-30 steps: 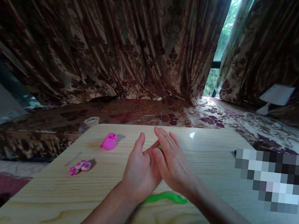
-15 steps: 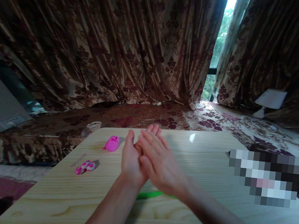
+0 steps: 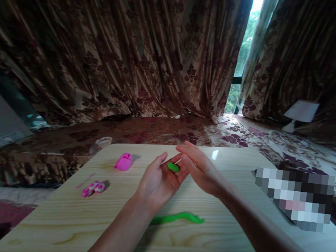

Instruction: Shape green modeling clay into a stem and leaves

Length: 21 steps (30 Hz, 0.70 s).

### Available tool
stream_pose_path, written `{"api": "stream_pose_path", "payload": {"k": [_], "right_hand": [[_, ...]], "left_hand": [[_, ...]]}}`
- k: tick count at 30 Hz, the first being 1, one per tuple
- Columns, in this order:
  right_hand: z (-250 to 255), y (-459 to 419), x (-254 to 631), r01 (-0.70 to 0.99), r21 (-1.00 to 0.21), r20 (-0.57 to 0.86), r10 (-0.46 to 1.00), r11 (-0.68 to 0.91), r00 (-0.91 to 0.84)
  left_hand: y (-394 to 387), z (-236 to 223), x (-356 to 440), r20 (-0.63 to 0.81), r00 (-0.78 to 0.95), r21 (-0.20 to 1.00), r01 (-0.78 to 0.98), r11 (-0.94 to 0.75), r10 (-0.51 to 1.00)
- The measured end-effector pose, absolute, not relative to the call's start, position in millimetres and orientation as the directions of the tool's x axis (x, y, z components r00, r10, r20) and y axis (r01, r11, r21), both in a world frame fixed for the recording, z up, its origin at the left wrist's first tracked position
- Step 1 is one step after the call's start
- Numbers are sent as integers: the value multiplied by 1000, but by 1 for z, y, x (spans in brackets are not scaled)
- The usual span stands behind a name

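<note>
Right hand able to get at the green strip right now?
Likely yes: the right hand looks unloaded, and the green strip lies on the table with its right end uncovered. Only its other end seems hidden by the left forearm.

No writing, label, brand or number can be read. Pixelation masks the patch (image 3: 296, 199) at the bench's (image 3: 53, 226) right; marks on the grey panel (image 3: 1, 109) are blurred.
</note>
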State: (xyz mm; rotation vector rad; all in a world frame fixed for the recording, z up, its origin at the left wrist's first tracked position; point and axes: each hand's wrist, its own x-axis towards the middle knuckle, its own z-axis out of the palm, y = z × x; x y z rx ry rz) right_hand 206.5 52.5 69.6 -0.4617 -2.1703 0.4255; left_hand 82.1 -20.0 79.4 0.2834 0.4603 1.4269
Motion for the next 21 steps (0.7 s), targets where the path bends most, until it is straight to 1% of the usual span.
{"api": "stream_pose_path", "payload": {"k": [2,5,8,9,11,13,14,15,17,19,21], "right_hand": [[66,55,209,151,-447,710,453,882,-539],[60,51,205,169,-451,706,466,876,-532],[55,48,201,160,-516,701,523,841,-485],[53,48,202,142,-549,697,545,823,-466],[50,50,207,108,-616,666,589,780,-459],[46,51,212,96,-661,621,615,744,-486],[44,50,214,96,-678,600,624,729,-501],[41,49,216,96,-695,582,636,713,-506],[37,46,216,88,-729,561,667,679,-490],[34,42,214,74,-754,552,691,652,-467],[34,38,211,57,-765,552,699,642,-455]], "left_hand": [[-18,80,77,-125,103,475,-867,151,987],[-14,82,74,-89,128,510,-846,156,988],[-13,81,75,-91,144,613,-771,169,985],[-13,79,74,-97,109,666,-732,146,989],[-13,73,70,-69,-54,799,-600,23,996],[-15,64,64,22,-209,919,-380,-102,978],[-16,60,60,67,-240,955,-266,-132,968],[-17,56,57,93,-242,975,-172,-138,966],[-20,51,54,110,-224,990,-58,-125,968],[-22,48,54,112,-221,993,-17,-118,969],[-25,46,56,97,-225,994,-31,-107,969]]}}
